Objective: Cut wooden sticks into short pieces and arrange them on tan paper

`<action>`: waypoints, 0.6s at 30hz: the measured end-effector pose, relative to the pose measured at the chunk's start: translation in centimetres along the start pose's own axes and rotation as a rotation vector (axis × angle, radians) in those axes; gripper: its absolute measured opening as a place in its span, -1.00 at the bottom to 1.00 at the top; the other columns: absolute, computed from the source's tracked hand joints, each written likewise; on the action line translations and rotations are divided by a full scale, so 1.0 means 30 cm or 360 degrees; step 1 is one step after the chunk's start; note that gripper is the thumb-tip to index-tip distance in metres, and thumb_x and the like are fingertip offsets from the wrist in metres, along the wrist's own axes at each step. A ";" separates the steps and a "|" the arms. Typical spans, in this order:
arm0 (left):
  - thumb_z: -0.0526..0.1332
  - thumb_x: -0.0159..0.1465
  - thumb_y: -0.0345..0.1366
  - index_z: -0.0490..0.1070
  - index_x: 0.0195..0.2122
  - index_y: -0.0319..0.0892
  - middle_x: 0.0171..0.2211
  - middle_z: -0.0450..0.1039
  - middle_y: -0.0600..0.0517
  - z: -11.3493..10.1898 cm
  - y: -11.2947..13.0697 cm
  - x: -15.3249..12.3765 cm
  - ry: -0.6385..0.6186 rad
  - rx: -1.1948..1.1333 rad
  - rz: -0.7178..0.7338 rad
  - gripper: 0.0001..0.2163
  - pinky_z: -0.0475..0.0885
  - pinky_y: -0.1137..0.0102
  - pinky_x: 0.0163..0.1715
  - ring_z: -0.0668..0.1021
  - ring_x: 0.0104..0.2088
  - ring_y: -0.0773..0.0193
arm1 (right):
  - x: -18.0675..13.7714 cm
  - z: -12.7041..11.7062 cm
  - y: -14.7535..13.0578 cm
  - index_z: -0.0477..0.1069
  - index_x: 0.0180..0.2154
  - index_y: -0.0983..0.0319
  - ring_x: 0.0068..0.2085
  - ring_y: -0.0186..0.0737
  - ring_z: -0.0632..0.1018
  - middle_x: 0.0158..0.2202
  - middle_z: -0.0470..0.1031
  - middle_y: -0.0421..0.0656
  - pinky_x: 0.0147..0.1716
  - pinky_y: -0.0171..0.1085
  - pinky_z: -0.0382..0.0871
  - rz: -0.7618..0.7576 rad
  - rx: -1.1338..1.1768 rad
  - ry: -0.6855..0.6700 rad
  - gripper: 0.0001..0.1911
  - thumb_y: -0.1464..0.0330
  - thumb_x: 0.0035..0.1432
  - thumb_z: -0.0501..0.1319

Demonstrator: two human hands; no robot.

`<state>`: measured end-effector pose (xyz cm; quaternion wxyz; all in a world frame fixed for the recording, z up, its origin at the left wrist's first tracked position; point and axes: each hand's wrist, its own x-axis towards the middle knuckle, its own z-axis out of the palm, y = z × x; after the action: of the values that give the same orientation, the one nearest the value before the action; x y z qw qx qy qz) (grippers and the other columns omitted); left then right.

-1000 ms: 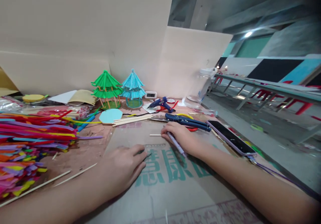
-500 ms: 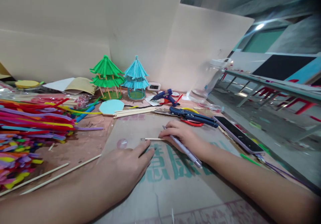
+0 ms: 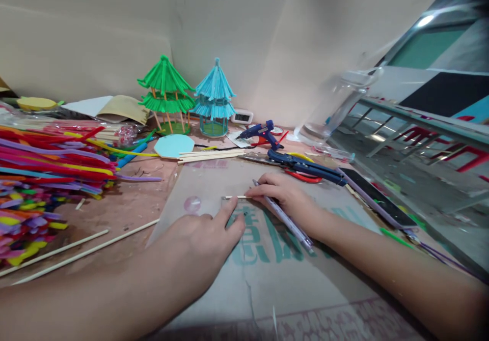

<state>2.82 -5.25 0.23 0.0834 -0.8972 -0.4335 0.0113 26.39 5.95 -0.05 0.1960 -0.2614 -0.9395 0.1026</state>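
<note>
My left hand (image 3: 202, 242) lies palm-down on a cardboard sheet (image 3: 267, 270) with green characters, its index finger stretched toward a short wooden stick (image 3: 234, 197). My right hand (image 3: 284, 197) is closed around a lilac pen (image 3: 284, 218) and its fingertips touch the right end of that stick. Whether a clear ruler lies under my left fingers I cannot tell.
A heap of coloured pipe cleaners (image 3: 42, 178) fills the left. Long wooden sticks (image 3: 76, 252) lie in front of it. Green (image 3: 166, 94) and blue (image 3: 214, 99) model pavilions stand at the back, with a glue gun (image 3: 262, 131), blue pliers (image 3: 305, 165), a phone (image 3: 376, 203) and a clear jar (image 3: 336, 107) to the right.
The view has tilted and moved closer. My left index finger has slid forward toward the short stick, and my right hand with the pen has shifted onto the stick's right end.
</note>
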 end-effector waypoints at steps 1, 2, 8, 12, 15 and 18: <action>0.02 0.20 -0.64 0.36 0.29 -0.18 0.37 0.29 -0.30 -0.001 -0.001 -0.001 -0.0002 -0.0001 -0.0007 -0.38 0.66 0.17 -0.47 0.72 -0.41 0.07 | 0.000 0.001 0.001 0.60 -0.04 0.17 -0.18 -0.16 0.51 -0.23 0.46 -0.12 -0.19 -0.23 0.36 0.0000 -0.0001 0.0003 -0.77 0.38 0.44 0.17; 0.03 0.20 -0.63 0.36 0.29 -0.17 0.36 0.31 -0.29 -0.003 -0.001 -0.001 -0.0015 0.0008 -0.0014 -0.38 0.66 0.17 -0.47 0.72 -0.40 0.06 | 0.000 0.001 0.002 0.60 -0.04 0.16 -0.19 -0.16 0.51 -0.23 0.46 -0.12 -0.20 -0.23 0.36 -0.0001 0.0001 0.0009 -0.77 0.38 0.45 0.16; 0.03 0.24 -0.61 0.32 0.33 -0.24 0.26 0.40 -0.42 -0.031 0.020 0.005 -0.0202 0.0138 0.0105 -0.39 0.63 0.16 -0.52 0.71 -0.43 0.00 | 0.000 -0.004 -0.008 0.60 -0.05 0.18 -0.20 -0.17 0.49 -0.25 0.44 -0.13 -0.23 -0.24 0.35 -0.0047 0.0006 0.0014 -0.76 0.34 0.46 0.14; 0.07 0.32 -0.54 0.34 0.32 -0.28 0.18 0.49 -0.42 -0.036 0.021 0.004 -0.0153 0.0096 0.0147 -0.48 0.62 0.19 -0.45 0.72 -0.36 -0.01 | 0.001 0.000 -0.010 0.61 -0.06 0.16 -0.22 -0.17 0.49 -0.27 0.44 -0.14 -0.24 -0.24 0.34 -0.0076 -0.0032 0.0008 -0.75 0.33 0.46 0.14; 0.08 0.38 -0.47 0.44 0.19 -0.19 0.19 0.50 -0.32 -0.018 0.009 0.000 -0.0016 -0.0037 0.0069 -0.62 0.63 0.17 -0.37 0.69 -0.40 0.10 | 0.000 0.005 -0.006 0.60 -0.06 0.17 -0.23 -0.17 0.49 -0.26 0.45 -0.13 -0.27 -0.24 0.34 -0.0090 -0.0029 0.0044 -0.74 0.32 0.47 0.12; 0.02 0.48 -0.36 0.46 0.02 -0.12 0.27 0.43 -0.25 0.000 -0.006 -0.001 0.0131 -0.0181 0.0022 -0.75 0.62 0.08 -0.25 0.66 -0.43 0.17 | -0.006 0.007 0.003 0.59 -0.03 0.17 -0.21 -0.16 0.50 -0.24 0.47 -0.10 -0.28 -0.23 0.35 -0.0097 -0.0048 0.0073 -0.75 0.32 0.47 0.13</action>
<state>2.67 -5.17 0.26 0.0500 -0.9032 -0.4234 -0.0498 26.47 5.89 -0.33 0.2165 -0.2377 -0.9438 0.0764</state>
